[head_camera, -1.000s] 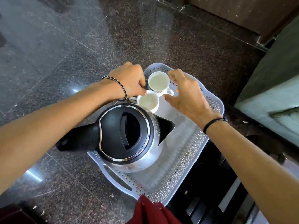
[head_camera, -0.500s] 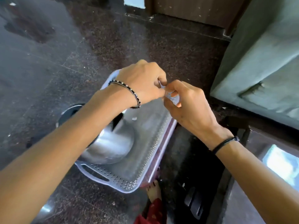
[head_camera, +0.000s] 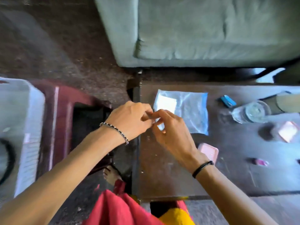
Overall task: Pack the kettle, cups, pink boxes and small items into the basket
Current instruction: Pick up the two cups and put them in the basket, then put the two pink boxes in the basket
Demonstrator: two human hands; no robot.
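**Spotter:** Pink boxes are your next pick, I'd judge. One pink box (head_camera: 208, 151) lies on the dark table (head_camera: 162, 168) just beside your right wrist, partly hidden by it. The other pink box (head_camera: 288, 131) sits well off to the right.

**Operator:** And my hands?

**Spotter:** Your left hand (head_camera: 131, 122) and right hand (head_camera: 172, 132) are together, fingertips touching over the table's left edge. Whether you're pinching anything between them, I can't tell; it's blurred.

**Operator:** Which hand goes?

**Spotter:** Your right; it's nearer by far. The near box lies toward you and to the right of that hand, so you'd draw back, not forward. Its long axis I can't tell, since your wrist covers part of it.

**Operator:** The basket?

**Spotter:** The basket (head_camera: 32, 111) is at far left, well apart from the table, on your left arm's side.
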